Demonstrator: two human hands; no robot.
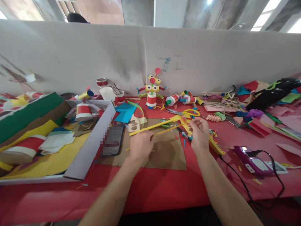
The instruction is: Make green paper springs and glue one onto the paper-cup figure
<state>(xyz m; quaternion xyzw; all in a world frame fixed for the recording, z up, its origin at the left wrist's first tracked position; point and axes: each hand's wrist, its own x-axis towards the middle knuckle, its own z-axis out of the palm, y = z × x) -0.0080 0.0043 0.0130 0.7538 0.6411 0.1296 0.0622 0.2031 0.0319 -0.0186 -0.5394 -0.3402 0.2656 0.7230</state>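
Note:
My left hand (142, 145) is closed round one end of thin yellow paper strips, above a brown cardboard sheet (168, 155). My right hand (199, 133) pinches the other end of a thin strip, right of the cardboard. A wider yellow strip (160, 124) runs from beside my left hand up toward the right, folded near its far end. Yellow-handled scissors (191, 112) lie just beyond my right hand. A yellow glue gun (215, 146) rests right of my right wrist, partly hidden by it. Small paper scraps are scattered between the hands and the glue gun.
At the left stands a white-walled box (94, 147) with paper and cup figures; a phone (117, 139) lies beside it. A cup figure (151, 99) stands at the back. Right are a purple device (255, 161) with a black cord, paper piles and a black bottle (270, 95).

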